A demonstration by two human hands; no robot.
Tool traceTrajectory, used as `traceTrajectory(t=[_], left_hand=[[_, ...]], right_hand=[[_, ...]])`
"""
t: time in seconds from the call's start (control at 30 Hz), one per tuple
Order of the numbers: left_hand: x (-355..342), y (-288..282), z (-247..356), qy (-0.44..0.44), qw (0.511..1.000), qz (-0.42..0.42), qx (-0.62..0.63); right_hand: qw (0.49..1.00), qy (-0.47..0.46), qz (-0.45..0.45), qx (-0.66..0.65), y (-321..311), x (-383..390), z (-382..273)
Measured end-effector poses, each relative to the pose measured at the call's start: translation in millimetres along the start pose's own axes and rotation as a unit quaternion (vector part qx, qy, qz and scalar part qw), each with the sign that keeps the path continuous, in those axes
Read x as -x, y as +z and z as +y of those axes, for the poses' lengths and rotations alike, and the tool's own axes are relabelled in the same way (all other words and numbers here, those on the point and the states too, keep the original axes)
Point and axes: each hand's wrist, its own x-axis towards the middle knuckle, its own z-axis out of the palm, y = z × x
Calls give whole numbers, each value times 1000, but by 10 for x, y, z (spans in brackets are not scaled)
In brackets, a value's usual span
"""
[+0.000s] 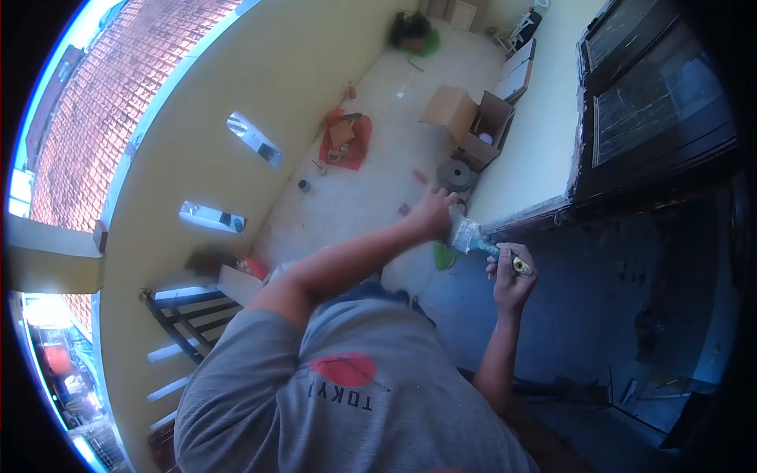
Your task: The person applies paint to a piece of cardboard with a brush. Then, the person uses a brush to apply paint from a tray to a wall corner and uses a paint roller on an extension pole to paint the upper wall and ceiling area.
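A paintbrush (467,235) with pale, paint-coated bristles and a blue-green handle is held level in front of my chest, beside the wall corner. My right hand (514,277) is closed round the handle, whose light end pokes out past the fingers. At the other end, my left hand (430,214) has its fingers bent against the bristle tips and seems to pinch them. The fingers' far side is partly hidden.
A dark-framed window (587,126) with a rough plaster edge is close on the right. An open cardboard box (481,126), a grey round weight-like disc (455,175), a red dustpan-like tray (347,140) and a small dark cup (303,185) are on the tiled floor. A dark rack (189,319) stands left.
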Motion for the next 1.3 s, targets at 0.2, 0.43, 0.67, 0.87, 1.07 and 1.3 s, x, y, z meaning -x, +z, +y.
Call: traceTrajectory(t=[0.2,0.43,0.67,0.87,1.07,1.3], left_hand=[[114,-346,22,15,999,-11,-45],[149,-400,197,41,999,-22,-7],[247,-328,250,59,998,-6,-29],[449,-457,336,54,997,-27,-38],[580,-217,321,54,995,-71,-49],[710,-243,447,49,999,3,-16]], right_hand=[[992,-61,108,21,-107,22,-276],[977,-71,112,169,-172,123,-73],[971,-181,58,147,-201,189,-50],[991,-87,29,-99,-161,437,-558],[992,-97,78,7,-202,457,-493],[995,-64,49,-63,-207,582,-395]])
